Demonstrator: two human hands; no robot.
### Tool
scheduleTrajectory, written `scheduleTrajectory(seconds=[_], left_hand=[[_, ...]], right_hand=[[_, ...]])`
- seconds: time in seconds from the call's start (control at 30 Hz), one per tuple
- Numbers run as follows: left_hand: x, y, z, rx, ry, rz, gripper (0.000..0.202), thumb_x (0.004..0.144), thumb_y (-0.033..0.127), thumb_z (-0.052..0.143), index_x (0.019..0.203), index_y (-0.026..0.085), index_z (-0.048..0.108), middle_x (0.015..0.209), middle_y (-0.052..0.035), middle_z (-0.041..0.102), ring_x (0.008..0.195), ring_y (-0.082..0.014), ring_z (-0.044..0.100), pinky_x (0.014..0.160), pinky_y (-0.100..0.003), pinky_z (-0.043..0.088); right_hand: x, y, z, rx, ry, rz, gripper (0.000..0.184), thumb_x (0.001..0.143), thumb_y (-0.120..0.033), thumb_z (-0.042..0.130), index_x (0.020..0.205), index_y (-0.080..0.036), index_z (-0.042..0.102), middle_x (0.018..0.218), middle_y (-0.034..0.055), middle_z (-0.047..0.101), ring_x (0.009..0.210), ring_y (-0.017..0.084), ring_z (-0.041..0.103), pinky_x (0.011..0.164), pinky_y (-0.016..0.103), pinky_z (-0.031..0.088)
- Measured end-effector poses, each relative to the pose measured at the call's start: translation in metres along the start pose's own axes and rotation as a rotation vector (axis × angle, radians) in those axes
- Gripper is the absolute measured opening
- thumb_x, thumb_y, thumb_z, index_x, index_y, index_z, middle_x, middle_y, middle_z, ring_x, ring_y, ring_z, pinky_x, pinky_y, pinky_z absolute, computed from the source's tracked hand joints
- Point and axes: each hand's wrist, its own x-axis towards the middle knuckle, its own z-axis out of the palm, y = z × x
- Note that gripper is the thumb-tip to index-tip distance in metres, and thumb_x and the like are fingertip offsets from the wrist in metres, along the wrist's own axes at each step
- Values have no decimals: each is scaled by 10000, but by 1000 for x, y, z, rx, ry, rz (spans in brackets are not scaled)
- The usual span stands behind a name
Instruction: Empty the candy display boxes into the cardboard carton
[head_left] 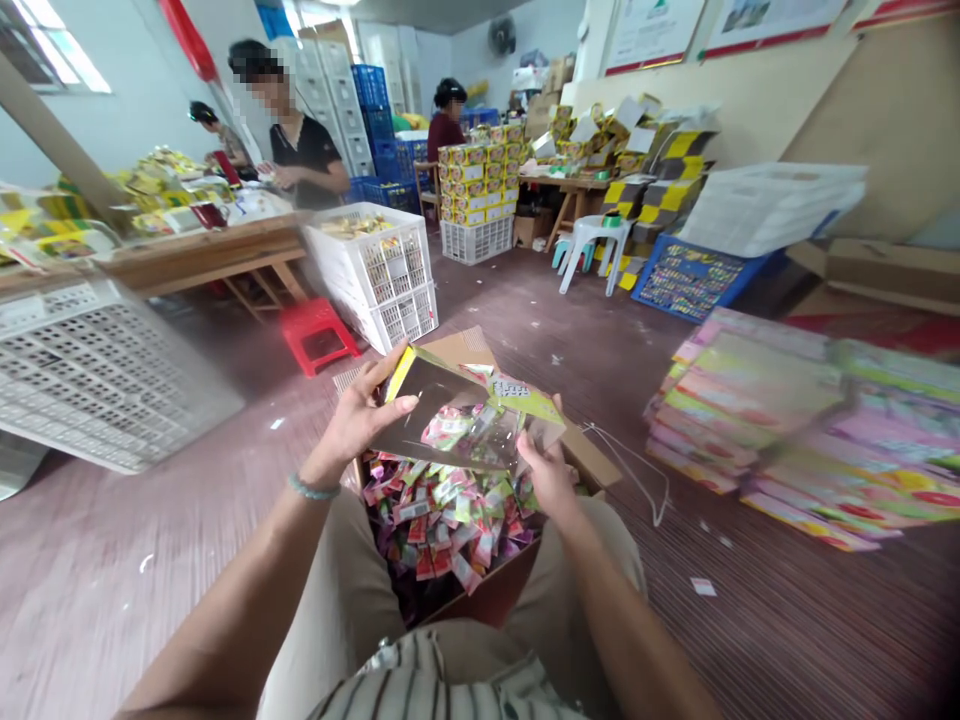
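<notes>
I hold a flat package (457, 405) with a clear window and yellow-green edges over an open cardboard box (577, 450) between my knees. My left hand (364, 410) grips the package's left end, thumb on top. My right hand (551, 475) is closed on its lower right side. Small coloured sachets (450, 510) fill the box, and a few show through the package's window.
Stacks of flat colourful cartons (787, 430) lie on the floor at right. White crates (379, 270) and a red stool (319, 335) stand ahead left, beside a wooden table (202, 255) where other people work. A large white crate (97, 375) sits at left.
</notes>
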Motion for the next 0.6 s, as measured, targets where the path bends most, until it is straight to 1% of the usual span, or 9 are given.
scheduleTrajectory(seconds=[0.07,0.13,0.17,0.23,0.33,0.4,0.47,0.53,0.6], left_hand=[[-6,-11,-4,-100,19,6,812,625,509,948,1350,226,718,1309,-78,715,1293,-327,591,1086,-361,484],[-16,-30,-9,-201,46,-21,892,625,557,943,1410,233,668,1322,-83,719,1324,-336,587,1068,-351,507],[-22,-42,-11,-241,61,-56,886,639,576,932,1409,228,663,1306,-89,729,1316,-334,600,1048,-343,524],[-37,-69,-14,-300,105,-160,807,663,615,906,1324,198,704,1234,-104,760,1247,-328,654,981,-330,565],[-58,-99,-14,-375,183,-274,765,652,651,896,1226,174,727,1141,-101,786,1106,-309,722,903,-343,605],[-64,-105,-12,-412,193,-257,795,656,644,897,1281,194,702,1156,-86,785,1096,-297,729,928,-359,605],[-62,-101,-10,-424,180,-212,807,664,638,896,1315,209,687,1174,-85,783,1137,-302,719,965,-375,597],[-55,-95,-8,-420,168,-181,808,672,648,887,1324,215,684,1202,-94,777,1199,-317,696,999,-392,588],[-48,-90,-2,-408,141,-158,826,680,669,873,1348,228,670,1248,-97,763,1258,-328,668,1021,-398,581]], right_hand=[[1,-13,-1,-23,-25,-29,939,879,-537,742,1660,-285,283,1516,66,594,1500,267,456,1300,468,289],[3,-26,0,-66,-71,-48,994,869,-547,750,1678,-292,233,1550,70,561,1502,289,450,1299,505,283],[4,-32,1,-110,-102,-49,1017,867,-558,751,1686,-297,208,1574,76,534,1505,307,443,1299,538,269],[8,-42,4,-235,-161,-57,1070,848,-597,760,1695,-297,178,1614,103,480,1519,355,410,1294,608,235],[14,-50,7,-404,-200,-103,1087,838,-654,741,1698,-293,181,1665,118,400,1583,405,261,1288,674,171],[16,-51,8,-412,-196,-129,1039,866,-654,708,1696,-316,183,1690,87,361,1601,392,216,1294,664,172],[17,-51,7,-352,-191,-149,999,895,-618,698,1696,-347,165,1696,60,354,1572,372,305,1291,626,249],[15,-49,5,-272,-178,-170,1030,893,-576,729,1699,-361,126,1693,57,361,1520,363,405,1259,574,360],[12,-48,1,-204,-133,-168,1073,886,-561,746,1702,-360,78,1692,66,363,1491,363,448,1210,546,444]])
